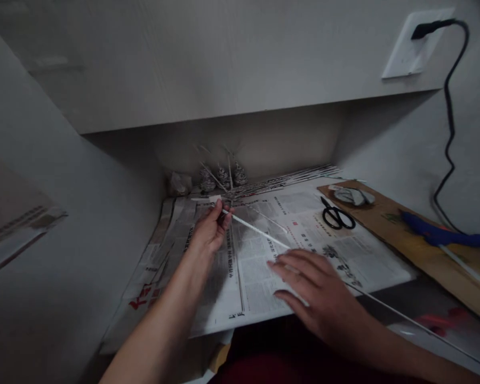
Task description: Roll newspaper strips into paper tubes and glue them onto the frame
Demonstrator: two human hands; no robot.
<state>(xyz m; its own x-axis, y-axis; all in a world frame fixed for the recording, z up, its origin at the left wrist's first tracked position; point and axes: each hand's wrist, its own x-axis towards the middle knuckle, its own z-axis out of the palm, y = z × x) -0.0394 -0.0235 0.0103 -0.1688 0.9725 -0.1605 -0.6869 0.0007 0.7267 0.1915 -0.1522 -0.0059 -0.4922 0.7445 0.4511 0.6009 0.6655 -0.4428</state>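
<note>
A thin white stick that looks like rolled paper slants across the newspaper sheet. My left hand pinches its far end between thumb and fingers, beside a small pale paper scrap. My right hand hovers over the stick farther along, fingers stretched out and thumb apart. The stick passes behind this hand, so contact there is hidden. A thin rod comes out on the other side and runs to the lower right, apparently in line with the stick.
Black-handled scissors lie at right, near a cardboard strip bearing a blue glue gun and a crumpled pale lump. Behind are several thin paper sticks and small woven shapes. A cabinet panel overhangs the back.
</note>
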